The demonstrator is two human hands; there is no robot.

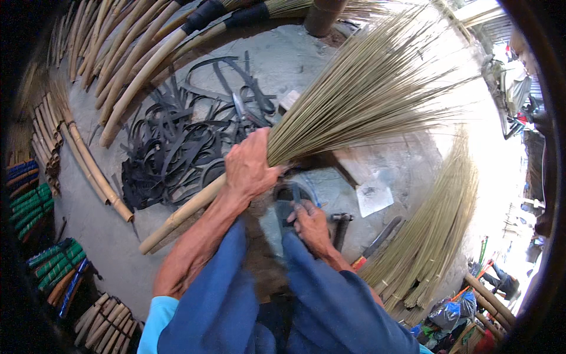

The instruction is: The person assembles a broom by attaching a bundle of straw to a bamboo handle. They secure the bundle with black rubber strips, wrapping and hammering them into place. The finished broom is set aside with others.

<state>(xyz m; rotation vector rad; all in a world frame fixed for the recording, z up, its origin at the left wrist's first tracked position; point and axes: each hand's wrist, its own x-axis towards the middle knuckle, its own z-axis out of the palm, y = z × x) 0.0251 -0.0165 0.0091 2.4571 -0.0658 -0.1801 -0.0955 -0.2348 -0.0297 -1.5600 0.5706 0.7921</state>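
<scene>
The left hand (250, 162) grips a broom (306, 127).
The straw (359, 88) points to 2 o'clock. At that hand's 5 o'clock, the right hand (309, 223) pinches a dark strip (296, 193).

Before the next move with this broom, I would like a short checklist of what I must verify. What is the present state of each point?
1. Left hand grips the broom at the base of its bristles: ok.
2. Right hand has a secure hold: cannot tell; its fingers are curled, but what they hold is unclear.
3. Black strips untangled: not ok; they lie in a jumbled heap.
4. Long tool with a red-and-yellow end out of both hands: ok; it lies beside the right forearm.
5. Bristle tips even: cannot tell; glare hides some.
</scene>
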